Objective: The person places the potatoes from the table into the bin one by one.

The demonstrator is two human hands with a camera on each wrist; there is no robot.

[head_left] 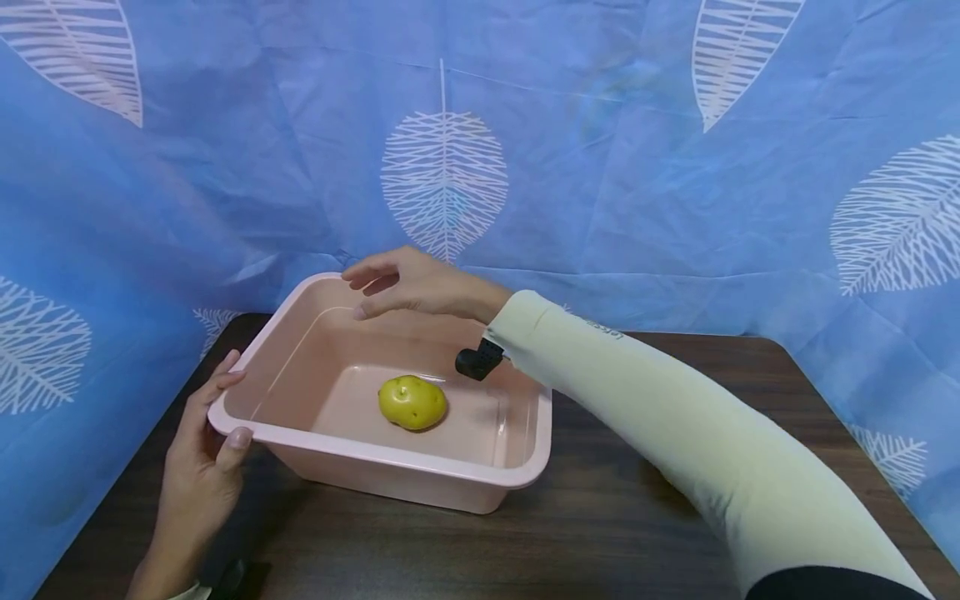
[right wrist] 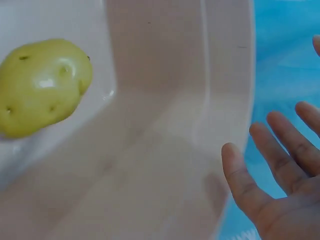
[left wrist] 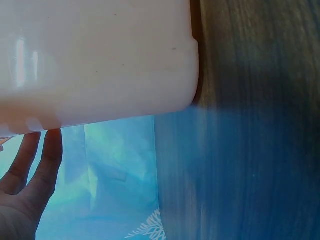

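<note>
Head view shows our left hand [head_left: 198, 467] at the near left corner of the pink tub [head_left: 480, 475], thumb laid on the rim and fingers along the outer wall, a light hold on that corner. Our right hand [head_left: 408, 283] hovers over the tub's far rim with fingers loosely spread, holding nothing and, as far as we can tell, not touching the plastic. A yellow potato [head_left: 412, 402] lies on the tub's floor, about at its middle, free of both hands. The tub sits on a dark wooden table [head_left: 615, 517], with a blue leaf-print cloth [head_left: 600, 167] hanging behind it.

We judge the step in hand to be taking hold of the tub at two opposite corners. To do it well we should settle the right fingers over the far rim before lifting, match both grips, and keep the tub level so the potato does not roll to one wall
</note>
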